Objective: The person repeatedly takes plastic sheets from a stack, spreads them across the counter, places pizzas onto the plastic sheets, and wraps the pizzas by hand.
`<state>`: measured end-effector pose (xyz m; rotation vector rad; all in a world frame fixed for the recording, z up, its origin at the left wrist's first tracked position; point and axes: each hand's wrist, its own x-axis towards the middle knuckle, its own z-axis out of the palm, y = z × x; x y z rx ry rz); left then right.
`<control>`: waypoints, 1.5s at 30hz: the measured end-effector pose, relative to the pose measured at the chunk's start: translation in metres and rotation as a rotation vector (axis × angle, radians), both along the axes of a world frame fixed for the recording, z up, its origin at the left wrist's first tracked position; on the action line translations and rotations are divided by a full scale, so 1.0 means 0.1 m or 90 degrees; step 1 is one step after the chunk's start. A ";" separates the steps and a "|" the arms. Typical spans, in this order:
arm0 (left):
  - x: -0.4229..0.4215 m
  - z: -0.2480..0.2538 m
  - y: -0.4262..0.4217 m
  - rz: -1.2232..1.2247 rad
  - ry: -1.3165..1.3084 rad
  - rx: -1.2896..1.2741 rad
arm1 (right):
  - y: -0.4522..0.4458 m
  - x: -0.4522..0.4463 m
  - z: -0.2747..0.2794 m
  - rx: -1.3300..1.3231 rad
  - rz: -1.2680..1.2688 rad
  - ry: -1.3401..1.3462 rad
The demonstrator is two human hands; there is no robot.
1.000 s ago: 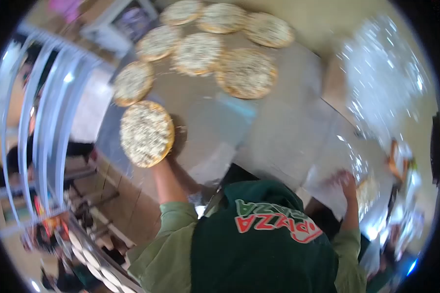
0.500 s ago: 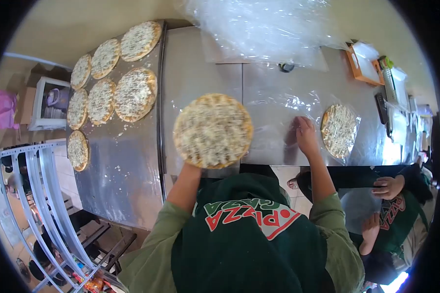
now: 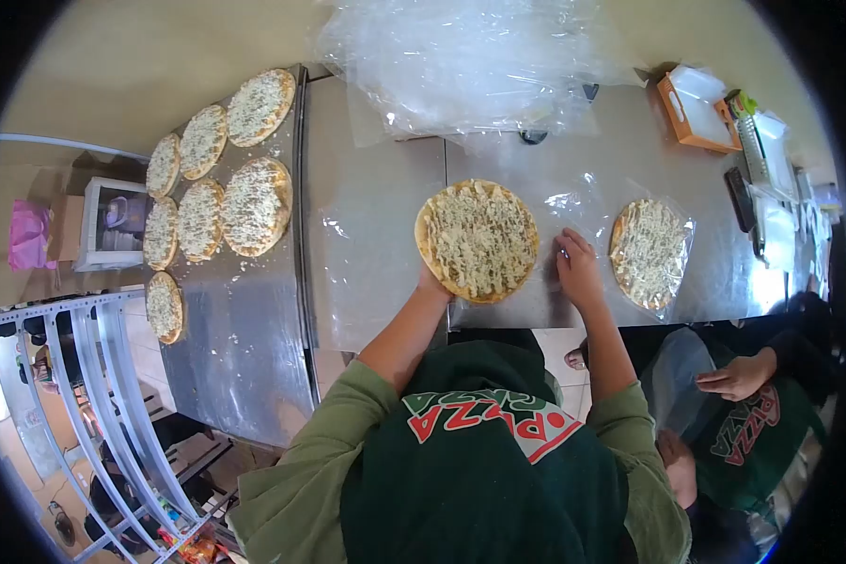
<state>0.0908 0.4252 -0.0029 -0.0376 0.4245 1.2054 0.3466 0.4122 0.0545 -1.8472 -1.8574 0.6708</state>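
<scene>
A round pizza [image 3: 477, 242] topped with shredded white cheese rests on my left hand [image 3: 433, 284], held from below. Most of that hand's fingers are hidden under the crust. To the right, my right hand [image 3: 579, 267] is at a clear plastic bag [image 3: 570, 201] lying on the steel table, fingers curled at its film. A bagged pizza [image 3: 650, 252] lies just right of that hand, its clear wrapping spread around it.
Several unwrapped pizzas [image 3: 257, 207] lie on the left steel table [image 3: 240, 348] among cheese crumbs. A heap of clear bags [image 3: 470, 66] covers the back. An orange-sided tray [image 3: 700, 111] stands back right. A co-worker's hand [image 3: 738, 376] is near a plastic bag at right. A metal rack [image 3: 122, 404] stands lower left.
My left hand has carried the pizza to the right, closer to my right hand. My right hand stays at the bag. The co-worker's hands and bag have shifted, and the view has moved slightly.
</scene>
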 end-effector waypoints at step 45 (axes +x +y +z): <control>-0.74 0.70 0.10 -0.405 1.544 0.712 | -0.71 -0.95 -0.09 0.032 -0.263 0.165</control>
